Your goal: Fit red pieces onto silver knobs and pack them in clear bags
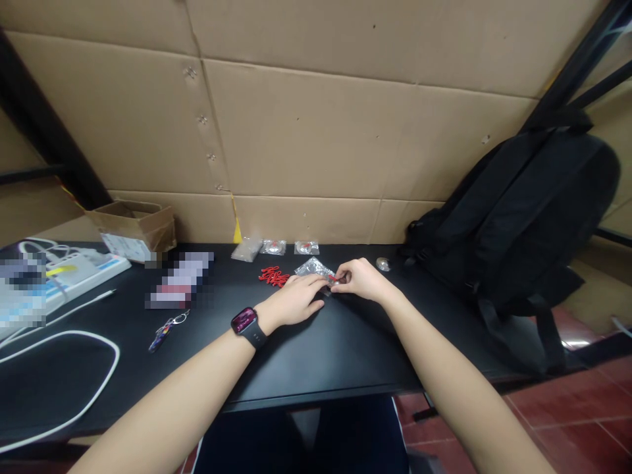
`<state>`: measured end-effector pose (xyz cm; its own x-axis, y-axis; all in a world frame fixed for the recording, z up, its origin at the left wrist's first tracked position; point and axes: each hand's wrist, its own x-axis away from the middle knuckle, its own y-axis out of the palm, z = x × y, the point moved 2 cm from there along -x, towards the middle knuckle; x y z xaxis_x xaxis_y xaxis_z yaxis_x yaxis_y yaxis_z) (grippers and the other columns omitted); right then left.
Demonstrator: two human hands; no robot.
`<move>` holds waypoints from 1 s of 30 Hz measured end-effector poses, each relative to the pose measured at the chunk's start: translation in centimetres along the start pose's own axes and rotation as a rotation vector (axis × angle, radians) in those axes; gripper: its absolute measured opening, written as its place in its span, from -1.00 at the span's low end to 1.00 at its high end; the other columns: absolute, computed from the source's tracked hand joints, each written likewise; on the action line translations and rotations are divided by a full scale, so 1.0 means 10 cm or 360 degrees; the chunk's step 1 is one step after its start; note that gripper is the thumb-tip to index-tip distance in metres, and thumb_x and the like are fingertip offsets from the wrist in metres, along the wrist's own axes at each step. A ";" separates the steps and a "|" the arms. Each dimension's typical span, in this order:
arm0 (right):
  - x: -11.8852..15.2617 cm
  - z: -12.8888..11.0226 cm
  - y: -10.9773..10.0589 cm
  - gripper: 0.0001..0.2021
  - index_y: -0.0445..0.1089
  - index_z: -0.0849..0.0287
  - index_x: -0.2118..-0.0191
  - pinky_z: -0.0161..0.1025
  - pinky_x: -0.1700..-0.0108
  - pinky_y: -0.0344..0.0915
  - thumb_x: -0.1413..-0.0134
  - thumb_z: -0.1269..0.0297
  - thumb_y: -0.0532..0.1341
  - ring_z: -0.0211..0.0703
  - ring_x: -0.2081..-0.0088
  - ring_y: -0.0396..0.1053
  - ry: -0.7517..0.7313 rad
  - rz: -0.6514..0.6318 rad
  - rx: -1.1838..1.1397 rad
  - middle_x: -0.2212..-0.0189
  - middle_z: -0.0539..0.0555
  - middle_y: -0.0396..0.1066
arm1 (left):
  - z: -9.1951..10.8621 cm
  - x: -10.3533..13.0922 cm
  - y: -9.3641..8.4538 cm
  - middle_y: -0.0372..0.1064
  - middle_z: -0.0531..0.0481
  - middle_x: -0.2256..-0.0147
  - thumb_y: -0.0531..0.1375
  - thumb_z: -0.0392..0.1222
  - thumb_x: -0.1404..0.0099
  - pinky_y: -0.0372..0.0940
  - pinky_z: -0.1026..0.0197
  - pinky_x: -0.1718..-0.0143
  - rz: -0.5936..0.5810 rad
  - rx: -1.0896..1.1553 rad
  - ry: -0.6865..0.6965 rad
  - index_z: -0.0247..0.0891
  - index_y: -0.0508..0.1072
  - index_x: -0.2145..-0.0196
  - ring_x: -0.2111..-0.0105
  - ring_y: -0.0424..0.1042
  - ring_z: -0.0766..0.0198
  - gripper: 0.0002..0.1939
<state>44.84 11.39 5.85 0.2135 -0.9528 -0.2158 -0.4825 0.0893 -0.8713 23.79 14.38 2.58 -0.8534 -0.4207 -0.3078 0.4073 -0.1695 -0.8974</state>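
My left hand lies palm down on the black table, fingers stretched out and thumb apart, fingertips at the near edge of a clear plastic bag. My right hand is closed in a pinch at the bag's right side. A bit of red shows by its fingertips, but what they grip is too small to make out. Just left of the bag lies a bunch of red cords. Farther back are two flat clear packets, a left packet and a right packet, each with something round inside; red shows in the right one.
A stack of clear bags lies near the cardboard wall. A round item sits right of my hands, before a black backpack. To the left are an open cardboard box, a keychain and a white cable.
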 end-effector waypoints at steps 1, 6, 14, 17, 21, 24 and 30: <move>-0.01 0.01 0.01 -0.78 0.57 0.17 0.38 -0.34 0.39 0.20 0.10 0.14 0.47 -0.25 0.48 0.42 -0.0007 -0.0011 -0.0009 0.52 -0.02 0.51 | 0.00 0.00 -0.01 0.25 -0.14 -0.26 0.14 -0.14 -0.40 0.19 -0.05 -0.17 -0.0013 -0.0013 0.0014 -0.09 0.28 -0.24 -0.25 0.24 -0.01 -0.53; -0.04 0.06 0.01 -0.75 0.59 0.19 0.40 -0.32 0.37 0.21 0.13 0.13 0.50 -0.23 0.44 0.41 -0.0104 0.0003 -0.0002 0.45 0.04 0.52 | -0.03 0.00 -0.04 0.25 -0.09 -0.23 0.14 -0.14 -0.40 0.27 0.00 -0.13 -0.0054 -0.0022 0.0046 -0.05 0.35 -0.19 -0.19 0.31 0.05 -0.59; -0.07 0.17 0.06 -0.76 0.62 0.20 0.36 -0.31 0.38 0.24 0.13 0.15 0.51 -0.24 0.45 0.39 -0.0099 0.0102 -0.0010 0.40 0.07 0.49 | -0.06 0.00 -0.01 0.29 -0.06 -0.19 0.15 -0.15 -0.39 0.26 -0.06 -0.16 -0.0086 -0.0020 0.0041 -0.03 0.43 -0.13 -0.16 0.34 0.03 -0.63; -0.07 0.17 0.09 -0.77 0.62 0.21 0.35 -0.30 0.37 0.26 0.10 0.17 0.49 -0.24 0.45 0.38 -0.0092 0.0125 0.0003 0.40 0.08 0.49 | -0.03 0.00 -0.01 0.28 -0.06 -0.19 0.15 -0.16 -0.39 0.24 -0.08 -0.17 -0.0090 -0.0029 0.0041 -0.02 0.44 -0.13 -0.16 0.33 0.03 -0.63; -0.05 0.12 0.09 -0.87 0.62 0.19 0.31 -0.30 0.33 0.31 0.05 0.31 0.43 -0.23 0.43 0.40 -0.0185 0.0093 -0.0016 0.35 0.08 0.51 | -0.02 0.01 -0.03 0.24 -0.06 -0.22 0.14 -0.15 -0.40 0.22 -0.08 -0.19 -0.0102 -0.0017 0.0042 0.02 0.42 -0.17 -0.21 0.28 0.02 -0.60; -0.01 0.08 0.08 -0.81 0.61 0.15 0.24 -0.31 0.27 0.38 0.01 0.46 0.33 -0.23 0.36 0.46 -0.0291 -0.0027 -0.0137 0.24 0.08 0.52 | -0.04 0.02 -0.03 0.21 -0.05 -0.23 0.15 -0.12 -0.40 0.20 -0.12 -0.20 -0.0132 -0.0018 0.0018 0.07 0.43 -0.16 -0.21 0.27 0.01 -0.61; -0.05 0.11 0.12 -0.83 0.58 0.18 0.23 -0.31 0.26 0.43 0.02 0.40 0.40 -0.21 0.34 0.52 -0.0165 -0.0011 -0.0408 0.27 0.07 0.50 | -0.08 0.03 -0.02 0.09 -0.04 -0.31 0.15 -0.11 -0.39 0.11 -0.23 -0.24 -0.0188 -0.0008 -0.0037 0.13 0.41 -0.18 -0.30 0.15 -0.05 -0.59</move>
<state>45.09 12.28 4.44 0.2970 -0.9172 -0.2658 -0.6773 -0.0061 -0.7357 23.21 14.98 2.41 -0.8875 -0.4186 -0.1924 0.3027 -0.2149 -0.9286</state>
